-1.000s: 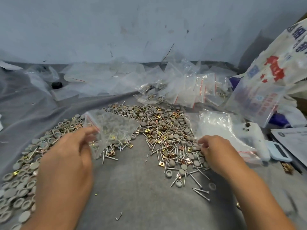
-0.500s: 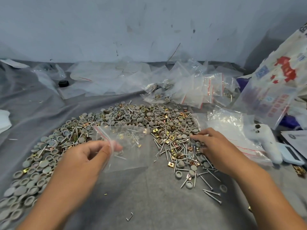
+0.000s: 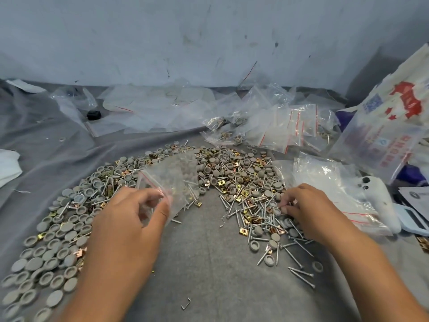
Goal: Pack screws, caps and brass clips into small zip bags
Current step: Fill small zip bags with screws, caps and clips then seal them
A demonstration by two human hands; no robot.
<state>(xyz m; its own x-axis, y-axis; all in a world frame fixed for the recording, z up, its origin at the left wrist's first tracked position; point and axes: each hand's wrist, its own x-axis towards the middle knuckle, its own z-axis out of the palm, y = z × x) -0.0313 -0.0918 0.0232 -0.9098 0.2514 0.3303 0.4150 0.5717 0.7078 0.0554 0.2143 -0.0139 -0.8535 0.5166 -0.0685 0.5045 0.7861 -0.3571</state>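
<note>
An arc of grey caps (image 3: 55, 231), silver screws (image 3: 234, 212) and brass clips (image 3: 243, 231) is spread over the grey cloth (image 3: 209, 263). My left hand (image 3: 130, 219) pinches the red-striped mouth of a small clear zip bag (image 3: 176, 180), held up over the pile, with a few screws and clips inside it. My right hand (image 3: 304, 210) reaches into the right part of the pile, fingertips curled down on the screws and caps; what they hold is not visible.
Filled and empty zip bags (image 3: 274, 126) lie behind the pile. A stack of clear bags (image 3: 329, 182) sits at the right beside a white device (image 3: 378, 194), a calculator (image 3: 415, 219) and a large printed sack (image 3: 394, 117). A black cap (image 3: 94, 115) rests back left.
My left hand lowered the zip bag, then raised it above the pile again. My right hand stayed at the right part of the pile, picking among the screws.
</note>
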